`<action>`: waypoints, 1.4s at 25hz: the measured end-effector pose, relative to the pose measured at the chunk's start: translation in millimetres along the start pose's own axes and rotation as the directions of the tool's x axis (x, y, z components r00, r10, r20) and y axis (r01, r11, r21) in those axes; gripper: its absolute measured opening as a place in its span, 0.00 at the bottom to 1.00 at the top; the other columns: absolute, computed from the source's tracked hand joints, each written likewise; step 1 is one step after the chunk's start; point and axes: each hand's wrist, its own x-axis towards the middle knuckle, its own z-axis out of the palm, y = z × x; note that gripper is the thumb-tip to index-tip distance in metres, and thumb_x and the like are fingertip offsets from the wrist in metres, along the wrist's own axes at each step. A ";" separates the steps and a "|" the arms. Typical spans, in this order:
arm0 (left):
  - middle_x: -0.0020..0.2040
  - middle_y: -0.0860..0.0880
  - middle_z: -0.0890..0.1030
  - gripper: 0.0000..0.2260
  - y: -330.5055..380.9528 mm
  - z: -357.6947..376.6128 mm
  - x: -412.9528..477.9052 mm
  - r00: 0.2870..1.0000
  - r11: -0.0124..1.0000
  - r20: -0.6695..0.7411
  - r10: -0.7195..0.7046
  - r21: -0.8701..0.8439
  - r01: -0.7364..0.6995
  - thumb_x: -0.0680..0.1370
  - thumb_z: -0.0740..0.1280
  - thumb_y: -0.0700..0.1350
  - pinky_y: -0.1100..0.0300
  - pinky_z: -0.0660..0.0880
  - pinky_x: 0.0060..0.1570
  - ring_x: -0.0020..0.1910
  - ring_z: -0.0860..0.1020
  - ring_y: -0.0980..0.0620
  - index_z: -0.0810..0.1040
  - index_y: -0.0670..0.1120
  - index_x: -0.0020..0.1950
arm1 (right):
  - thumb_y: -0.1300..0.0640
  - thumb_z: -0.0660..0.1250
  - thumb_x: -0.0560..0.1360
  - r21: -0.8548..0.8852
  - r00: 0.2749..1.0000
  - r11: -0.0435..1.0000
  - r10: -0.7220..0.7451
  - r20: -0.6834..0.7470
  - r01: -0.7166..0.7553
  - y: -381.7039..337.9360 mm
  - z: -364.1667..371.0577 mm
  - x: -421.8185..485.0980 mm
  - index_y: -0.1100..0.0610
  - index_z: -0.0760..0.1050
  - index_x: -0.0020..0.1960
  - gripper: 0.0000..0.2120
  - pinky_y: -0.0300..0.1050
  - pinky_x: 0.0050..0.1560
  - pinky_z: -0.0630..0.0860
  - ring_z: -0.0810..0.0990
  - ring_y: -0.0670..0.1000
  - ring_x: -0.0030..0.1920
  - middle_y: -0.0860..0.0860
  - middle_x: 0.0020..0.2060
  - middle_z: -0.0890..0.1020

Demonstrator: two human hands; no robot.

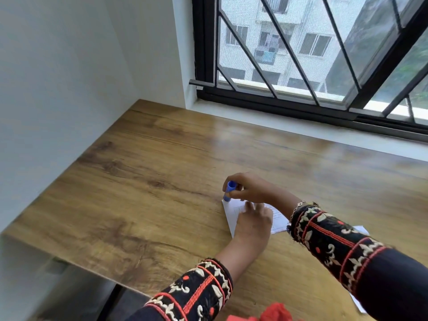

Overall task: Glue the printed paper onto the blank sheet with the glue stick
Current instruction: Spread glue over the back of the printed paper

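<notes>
- The right hand (249,189) has its grip closed round the blue glue stick (228,190), fingers and thumb pinching the barrel. The stick stands near upright with its lower end at the far left corner of the printed paper (278,219).
- The left hand (253,224) holds nothing. It lies flat with fingers spread on the middle of that paper, pinning it to the wooden table (139,181).
- Faint boxes and lines show on the paper. From where I stand I can't say whether that is the printed face or print showing through the back. It's worth a check, since the glue belongs on the back.
- To my eye the step in hand is spreading glue, and it is at a corner. Corners and edges lift first, so run the stick right out to each edge, stroking outward from the pinning hand so the paper doesn't buckle.
- Light pressure, I'd judge: thin paper drags and creases under a tacky stick, most of all at a free corner.
- The left hand covers the middle. It will need to shift onto a dry patch so that part gets glue too.
- A white sheet (362,230), probably the blank one, peeks out beyond the right sleeve (335,239), near the printed paper. The carry across should be short: set one edge down first and smooth from there.
</notes>
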 end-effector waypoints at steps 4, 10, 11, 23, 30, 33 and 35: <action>0.63 0.35 0.69 0.15 -1.3 0.4 -0.7 1.000 1.000 0.015 -0.002 -0.003 0.002 0.75 0.56 0.32 0.51 0.70 0.40 0.61 0.68 0.34 0.67 0.37 0.62 | 0.57 0.65 0.71 -0.042 1.000 0.999 -0.026 0.012 0.027 -1.2 1.3 -1.4 0.58 0.77 0.50 0.09 0.51 0.44 0.75 0.79 0.58 0.44 0.60 0.45 0.81; 0.68 0.36 0.65 0.15 -2.6 3.0 -0.2 1.000 1.000 0.023 -0.010 0.019 0.010 0.77 0.59 0.36 0.51 0.73 0.41 0.64 0.66 0.35 0.66 0.38 0.63 | 0.57 0.65 0.71 -0.034 0.999 0.999 -0.036 0.019 0.036 2.7 -0.6 -2.7 0.58 0.77 0.50 0.09 0.53 0.45 0.75 0.78 0.58 0.45 0.59 0.45 0.81; 0.68 0.36 0.64 0.15 -2.8 3.6 0.7 1.000 1.000 0.027 -0.010 0.030 0.009 0.77 0.59 0.36 0.51 0.72 0.40 0.65 0.66 0.35 0.65 0.38 0.64 | 0.57 0.65 0.71 -0.032 0.999 0.999 -0.032 0.017 0.032 4.5 -1.4 -3.7 0.57 0.78 0.50 0.09 0.52 0.45 0.74 0.78 0.58 0.45 0.59 0.45 0.81; 0.65 0.40 0.66 0.19 -2.9 8.8 5.8 0.997 0.998 0.058 -0.044 0.044 0.041 0.78 0.62 0.42 0.52 0.72 0.41 0.62 0.67 0.40 0.62 0.41 0.67 | 0.60 0.63 0.72 0.022 0.999 0.999 0.026 -0.018 -0.025 26.9 -17.1 -22.8 0.58 0.77 0.51 0.09 0.45 0.42 0.70 0.76 0.52 0.43 0.56 0.48 0.82; 0.64 0.40 0.67 0.17 -1.2 9.8 5.7 0.997 0.998 0.061 -0.055 0.012 0.054 0.78 0.62 0.41 0.51 0.74 0.44 0.62 0.66 0.41 0.64 0.41 0.66 | 0.60 0.63 0.73 0.041 0.996 0.997 0.066 -0.057 -0.063 39.7 -25.5 -34.9 0.58 0.77 0.51 0.09 0.49 0.45 0.73 0.76 0.52 0.44 0.57 0.50 0.80; 0.67 0.38 0.65 0.17 -0.8 7.8 4.9 0.997 0.999 0.061 -0.041 0.022 0.039 0.78 0.60 0.39 0.51 0.72 0.44 0.60 0.67 0.40 0.63 0.40 0.66 | 0.60 0.63 0.73 0.063 0.994 0.995 0.087 -0.067 -0.083 47.1 -28.5 -39.0 0.58 0.77 0.51 0.08 0.46 0.44 0.71 0.76 0.51 0.43 0.57 0.50 0.81; 0.67 0.38 0.65 0.17 -0.9 5.9 5.2 0.997 0.999 0.064 -0.037 0.021 0.036 0.77 0.58 0.37 0.51 0.70 0.43 0.59 0.68 0.39 0.63 0.39 0.66 | 0.61 0.63 0.73 0.076 0.991 0.992 0.107 -0.075 -0.101 52.3 -30.8 -41.1 0.57 0.77 0.51 0.08 0.43 0.42 0.69 0.75 0.50 0.42 0.57 0.49 0.81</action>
